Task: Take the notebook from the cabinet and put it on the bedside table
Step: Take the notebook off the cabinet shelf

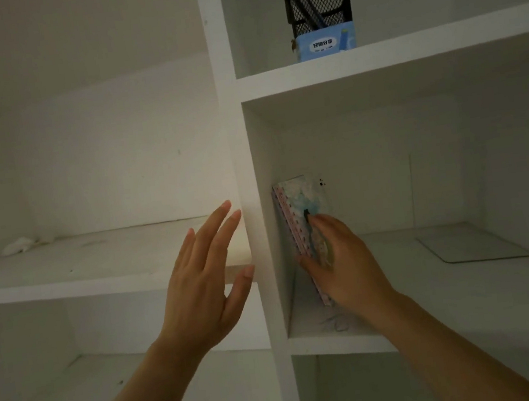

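Observation:
A thin notebook point(297, 206) with a pale blue patterned cover and a pink dotted spine stands on edge in a white cabinet point(253, 175) compartment, leaning against the left wall. My right hand point(337, 258) reaches into that compartment, its fingers wrapped around the notebook's lower half, thumb on the spine side. My left hand point(205, 274) hovers flat with fingers spread, in front of the cabinet's vertical divider, holding nothing. The bedside table is out of view.
A black mesh pen holder point(319, 3) with pens and a blue box point(325, 43) stand on the shelf above. A clear flat sheet point(471, 241) lies on the notebook's shelf at right. Crumpled white paper point(18, 245) sits on the left shelf.

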The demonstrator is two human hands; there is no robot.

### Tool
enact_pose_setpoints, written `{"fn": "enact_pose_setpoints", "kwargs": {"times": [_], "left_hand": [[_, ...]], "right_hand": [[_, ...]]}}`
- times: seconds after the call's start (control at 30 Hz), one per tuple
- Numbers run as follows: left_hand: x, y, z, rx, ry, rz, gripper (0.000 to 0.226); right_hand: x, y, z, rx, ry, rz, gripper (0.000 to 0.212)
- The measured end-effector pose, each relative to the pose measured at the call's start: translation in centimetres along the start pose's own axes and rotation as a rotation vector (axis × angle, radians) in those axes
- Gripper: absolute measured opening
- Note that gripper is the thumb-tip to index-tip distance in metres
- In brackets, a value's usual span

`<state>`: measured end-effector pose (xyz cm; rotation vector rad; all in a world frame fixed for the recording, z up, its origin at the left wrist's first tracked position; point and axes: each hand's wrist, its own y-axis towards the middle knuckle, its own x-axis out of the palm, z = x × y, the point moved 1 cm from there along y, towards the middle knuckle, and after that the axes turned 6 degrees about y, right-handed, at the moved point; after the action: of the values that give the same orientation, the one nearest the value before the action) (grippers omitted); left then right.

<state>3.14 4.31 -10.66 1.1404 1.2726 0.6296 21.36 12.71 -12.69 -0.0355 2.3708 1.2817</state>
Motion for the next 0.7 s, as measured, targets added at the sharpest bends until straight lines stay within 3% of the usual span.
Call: {"fn": "enact_pose_setpoints", "kwargs": {"times": [0.17, 0.4, 0.7], "left_hand": [[1.0, 0.6, -1.7, -0.024, 0.139, -0.126, 0.054], [1.5, 0.5, -1.7, -0.055, 0.14, -0.174, 0.053], [1.2, 0.4, -1.8, 0.011, 0.131, -0.096, 0.042]], "right_hand": [[1.0, 0.0, 0.5, 0.04, 0.037, 0.036, 0.066], [1.8, -0.2, 0.8, 0.039, -0.016, 0.065, 0.069], [0.3, -2.0, -0.6, -0.03, 0.008, 0.17, 0.042]]}}
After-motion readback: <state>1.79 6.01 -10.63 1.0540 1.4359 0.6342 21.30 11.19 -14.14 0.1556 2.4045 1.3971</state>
